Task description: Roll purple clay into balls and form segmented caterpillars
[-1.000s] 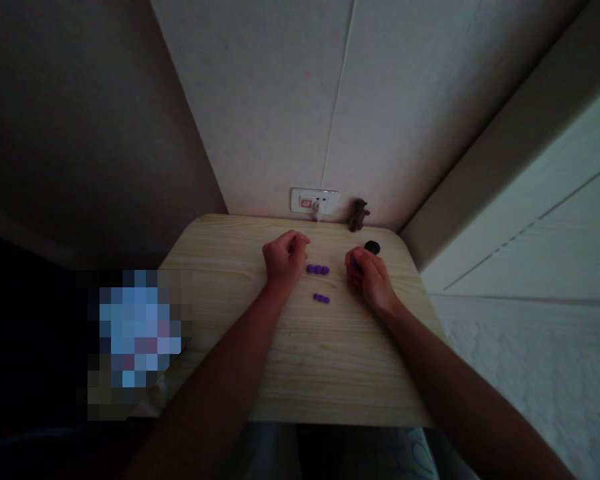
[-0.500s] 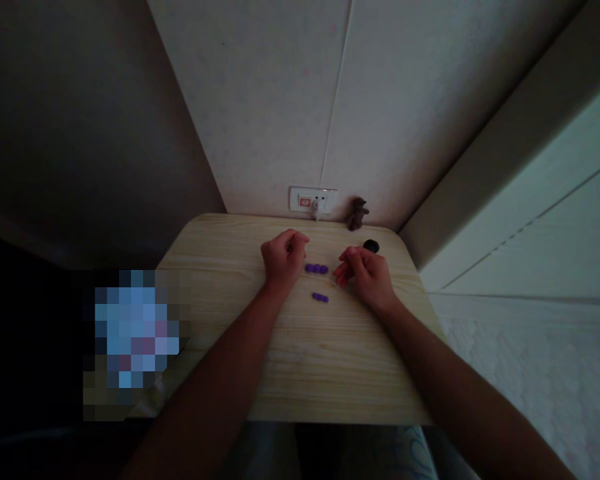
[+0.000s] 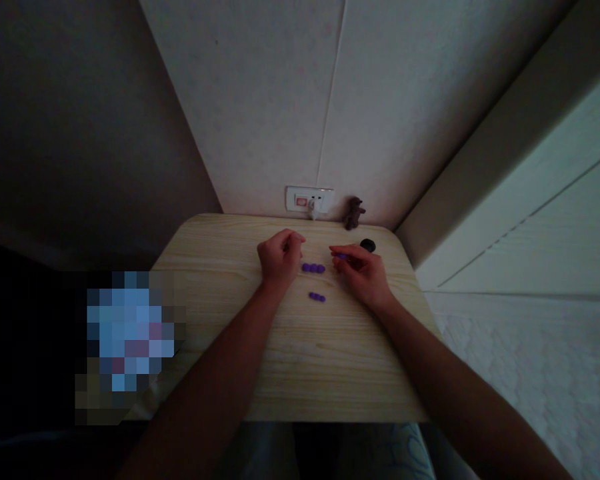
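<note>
My right hand pinches a small purple piece, clay-like in look, between thumb and fingers above the table. My left hand is curled closed at the far middle of the tabletop; what lies inside it, if anything, is hidden. Between the hands lies a purple row of joined balls. A smaller purple row of the same kind lies nearer to me, apart from both hands.
A dark round object sits just behind my right hand. A small brown figure stands at the back edge by the wall. A socket panel with a white plug is above the wooden table. A blurred patch covers the left side.
My right hand has turned and its fingers have shifted, so a purple piece now shows in its pinch. My left hand and both purple rows keep their places on the table.
</note>
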The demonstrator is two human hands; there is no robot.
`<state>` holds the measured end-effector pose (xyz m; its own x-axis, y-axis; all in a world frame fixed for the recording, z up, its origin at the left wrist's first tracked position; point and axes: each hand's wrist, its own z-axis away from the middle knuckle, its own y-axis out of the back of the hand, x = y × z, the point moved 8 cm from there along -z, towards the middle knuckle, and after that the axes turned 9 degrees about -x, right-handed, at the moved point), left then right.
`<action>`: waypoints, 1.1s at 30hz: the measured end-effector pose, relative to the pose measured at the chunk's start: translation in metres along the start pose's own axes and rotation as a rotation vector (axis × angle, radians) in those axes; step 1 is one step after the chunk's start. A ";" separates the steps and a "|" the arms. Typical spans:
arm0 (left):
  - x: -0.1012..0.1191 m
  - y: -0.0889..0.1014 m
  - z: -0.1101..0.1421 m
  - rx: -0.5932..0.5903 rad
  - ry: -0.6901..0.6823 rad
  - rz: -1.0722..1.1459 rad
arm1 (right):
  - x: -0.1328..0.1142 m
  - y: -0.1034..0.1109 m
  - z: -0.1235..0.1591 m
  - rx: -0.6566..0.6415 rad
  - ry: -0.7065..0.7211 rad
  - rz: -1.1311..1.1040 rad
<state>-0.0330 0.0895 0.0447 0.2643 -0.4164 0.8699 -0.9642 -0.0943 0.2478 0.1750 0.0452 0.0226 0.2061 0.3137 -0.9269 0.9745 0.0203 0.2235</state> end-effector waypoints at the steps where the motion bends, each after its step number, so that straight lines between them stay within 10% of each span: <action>1: 0.000 0.000 0.000 -0.002 0.003 -0.005 | -0.001 0.001 0.000 0.008 0.018 0.012; 33: 0.005 0.000 0.001 -0.007 -0.033 -0.037 | 0.003 -0.012 -0.001 -0.055 -0.195 -0.474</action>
<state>-0.0319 0.0866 0.0493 0.2988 -0.4425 0.8455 -0.9536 -0.1043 0.2824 0.1638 0.0469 0.0171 -0.2394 0.0751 -0.9680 0.9598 0.1687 -0.2242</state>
